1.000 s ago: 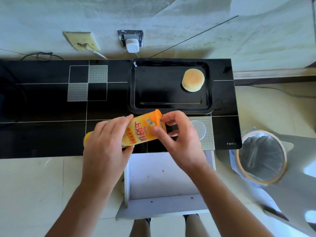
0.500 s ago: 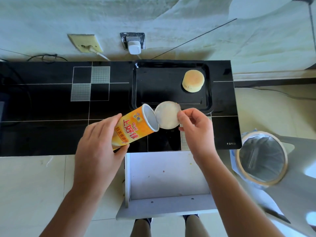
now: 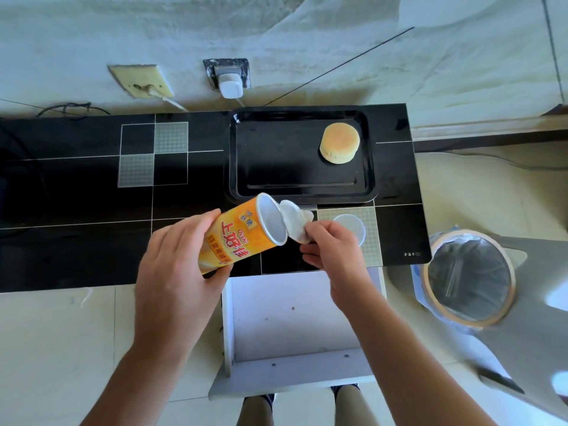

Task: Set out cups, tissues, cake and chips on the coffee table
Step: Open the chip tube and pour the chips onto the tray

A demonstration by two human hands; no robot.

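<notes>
- Left hand (image 3: 181, 269) wrapped around the chip can (image 3: 242, 235), holding it tilted, open mouth facing the tray (image 3: 302, 192). Can is in the air above the near edge of the coffee table (image 3: 76, 195), right of centre.
- Right hand (image 3: 333, 250) pinches the foil seal (image 3: 293, 224); it looks peeled clear of the rim, just beside the mouth. We can't tell whether a tab is attached.
- Cake (image 3: 339, 143) sits in the tray's far right corner. Clear plastic lid (image 3: 350, 229) lies flat on the table near the near right corner, just behind the right hand.
- We see no cups or tissues in view, so we judge the task partly done.
- Risks from here:
  - Can is tipped with mouth open: more tilt and chips slide out onto the table short of the tray.
  - Pouring from here could land chips against the tray's near rim and scatter them.
  - Foil is light; a dropped seal may land on the table, not in the bin (image 3: 468, 278) off the right edge.
  - Open drawer (image 3: 301, 318) below the near edge would catch spills.
</notes>
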